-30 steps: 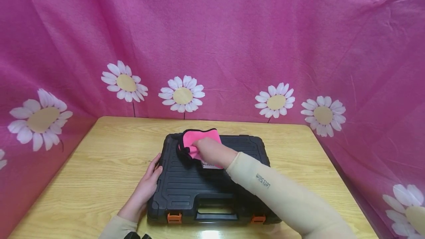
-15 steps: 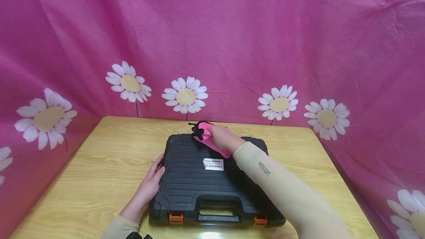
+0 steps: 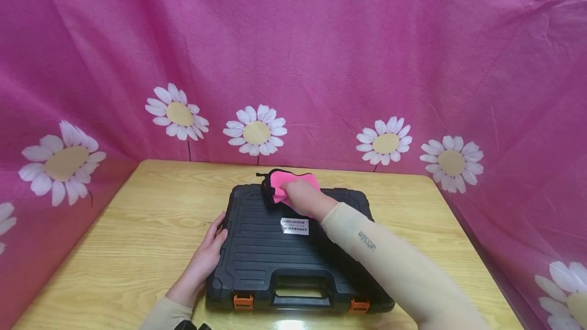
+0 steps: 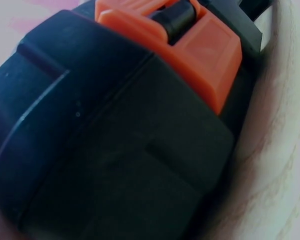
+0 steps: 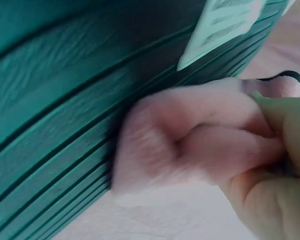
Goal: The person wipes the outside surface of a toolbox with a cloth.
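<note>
A black plastic carrying case (image 3: 261, 248) with orange latches lies flat, its handle side facing me. My right hand (image 3: 302, 196) grips a bunched pink cloth (image 3: 309, 179) with black edging over the case's far edge. In the right wrist view, the folded cloth (image 5: 155, 135) lies right against the ribbed lid, pinched between thumb and fingers. My left hand (image 3: 208, 253) rests along the left side of the case, fingers extended and thumb by the upper edge. The left wrist view shows a case corner and an orange latch (image 4: 210, 55) close up; most of that hand is hidden.
A white printed label (image 3: 295, 226) sits on the middle of the lid. The case stands on a wooden table (image 3: 137, 233). Behind and beside the table hangs a pink curtain (image 3: 302, 55) with daisy prints.
My right hand has moved the pink cloth from the lid's middle toward its far edge, uncovering the label, then slightly left. The left hand stays at the case's side.
</note>
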A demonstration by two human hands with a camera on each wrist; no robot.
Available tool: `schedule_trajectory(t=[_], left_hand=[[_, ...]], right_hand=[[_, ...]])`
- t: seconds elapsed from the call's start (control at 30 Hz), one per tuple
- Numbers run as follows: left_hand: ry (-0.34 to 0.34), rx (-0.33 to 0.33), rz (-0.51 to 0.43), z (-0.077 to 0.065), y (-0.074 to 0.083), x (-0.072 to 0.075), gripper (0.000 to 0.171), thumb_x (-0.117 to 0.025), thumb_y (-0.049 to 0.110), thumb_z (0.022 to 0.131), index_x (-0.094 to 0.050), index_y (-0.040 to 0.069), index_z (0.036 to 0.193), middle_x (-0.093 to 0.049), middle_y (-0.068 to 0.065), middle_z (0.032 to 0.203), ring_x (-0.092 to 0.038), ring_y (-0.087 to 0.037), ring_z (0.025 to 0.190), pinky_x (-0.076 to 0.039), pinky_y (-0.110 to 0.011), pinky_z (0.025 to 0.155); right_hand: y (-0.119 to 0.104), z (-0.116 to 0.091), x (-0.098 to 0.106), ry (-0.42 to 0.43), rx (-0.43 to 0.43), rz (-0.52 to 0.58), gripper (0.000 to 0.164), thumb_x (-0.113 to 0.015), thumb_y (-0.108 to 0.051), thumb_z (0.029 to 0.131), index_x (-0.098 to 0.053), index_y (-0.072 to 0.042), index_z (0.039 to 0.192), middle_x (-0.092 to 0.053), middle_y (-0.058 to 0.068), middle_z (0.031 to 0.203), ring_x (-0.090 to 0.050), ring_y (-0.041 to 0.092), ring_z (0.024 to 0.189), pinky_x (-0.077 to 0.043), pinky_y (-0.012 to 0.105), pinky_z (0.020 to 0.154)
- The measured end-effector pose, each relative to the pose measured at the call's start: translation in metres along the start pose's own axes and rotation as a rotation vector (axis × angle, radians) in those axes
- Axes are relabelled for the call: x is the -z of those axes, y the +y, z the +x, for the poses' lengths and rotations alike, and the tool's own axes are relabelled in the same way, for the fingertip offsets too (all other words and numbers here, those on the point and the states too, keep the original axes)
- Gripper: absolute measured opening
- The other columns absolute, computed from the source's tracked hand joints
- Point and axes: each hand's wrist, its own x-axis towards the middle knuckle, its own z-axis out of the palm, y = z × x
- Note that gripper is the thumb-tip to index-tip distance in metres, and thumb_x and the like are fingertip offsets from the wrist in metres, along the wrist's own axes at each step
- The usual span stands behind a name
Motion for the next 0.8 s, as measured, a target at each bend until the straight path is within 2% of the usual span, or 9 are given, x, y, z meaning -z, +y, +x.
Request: schedule_trajectory(t=[0.07,0.13,0.3,0.4,0.5,0.6,0.7,0.8], left_hand=[[-0.001,-0.001,-0.001,0.000,0.000,0.000,0.057,-0.029,0.019,0.114,-0.008,0.013,0.167,-0.009,-0.023,0.172,-0.018,-0.043,0.156,-0.021,-0.057,0.124],[-0.003,-0.001,0.002,0.001,0.000,0.000,0.057,-0.029,0.020,0.114,-0.008,0.013,0.167,-0.008,-0.022,0.172,-0.017,-0.044,0.156,-0.021,-0.057,0.125],[-0.005,-0.001,0.009,0.002,0.000,0.001,0.057,-0.029,0.020,0.114,-0.007,0.012,0.167,-0.007,-0.021,0.172,-0.017,-0.043,0.156,-0.021,-0.056,0.124],[-0.005,-0.003,0.008,0.002,0.000,0.000,0.057,-0.029,0.020,0.114,-0.007,0.012,0.167,-0.006,-0.021,0.172,-0.015,-0.043,0.157,-0.019,-0.056,0.125],[-0.006,0.002,0.008,0.002,-0.001,0.000,0.058,-0.029,0.022,0.114,-0.007,0.013,0.167,-0.004,-0.020,0.173,-0.013,-0.043,0.157,-0.016,-0.057,0.126],[0.000,0.007,0.021,0.001,0.000,0.000,0.059,-0.030,0.025,0.114,-0.006,0.014,0.167,-0.006,-0.021,0.172,-0.015,-0.044,0.157,-0.018,-0.059,0.125],[0.015,0.013,0.044,0.001,0.000,0.000,0.059,-0.031,0.028,0.114,-0.007,0.015,0.167,-0.011,-0.023,0.171,-0.022,-0.045,0.154,-0.023,-0.059,0.124],[0.016,0.015,0.047,0.001,0.000,0.000,0.059,-0.030,0.027,0.114,-0.007,0.015,0.167,-0.013,-0.023,0.171,-0.026,-0.045,0.153,-0.025,-0.058,0.124]], right_hand=[[-0.007,0.000,-0.002,-0.016,0.010,-0.088,0.013,-0.068,-0.007,0.098,-0.066,-0.006,0.084,-0.064,0.006,0.073,-0.055,0.017,0.070,-0.055,0.033,0.077],[-0.012,-0.007,-0.002,-0.016,0.035,-0.130,0.009,-0.069,-0.005,0.096,-0.067,-0.005,0.087,-0.067,0.007,0.075,-0.054,0.016,0.069,-0.056,0.034,0.076],[-0.028,-0.028,-0.001,-0.063,0.041,-0.121,0.003,-0.069,-0.005,0.097,-0.070,-0.004,0.097,-0.071,0.008,0.081,-0.055,0.016,0.069,-0.057,0.032,0.078],[-0.039,-0.039,-0.001,-0.097,0.036,-0.135,0.010,-0.072,-0.008,0.096,-0.072,-0.003,0.104,-0.073,0.010,0.087,-0.061,0.018,0.073,-0.059,0.031,0.083],[-0.050,-0.055,-0.005,-0.104,0.067,-0.185,0.021,-0.072,-0.011,0.096,-0.072,-0.003,0.116,-0.076,0.011,0.100,-0.069,0.019,0.083,-0.059,0.031,0.090],[-0.061,-0.072,-0.008,-0.109,0.107,-0.240,0.030,-0.068,-0.011,0.098,-0.070,-0.003,0.127,-0.076,0.011,0.119,-0.074,0.019,0.103,-0.057,0.030,0.097],[-0.072,-0.088,-0.011,-0.126,0.119,-0.266,0.036,-0.067,-0.009,0.099,-0.067,-0.005,0.135,-0.070,0.011,0.133,-0.069,0.019,0.122,-0.054,0.030,0.102],[-0.081,-0.102,-0.012,-0.145,0.113,-0.279,0.040,-0.067,-0.006,0.098,-0.066,-0.007,0.138,-0.067,0.011,0.139,-0.065,0.019,0.128,-0.055,0.029,0.101]])
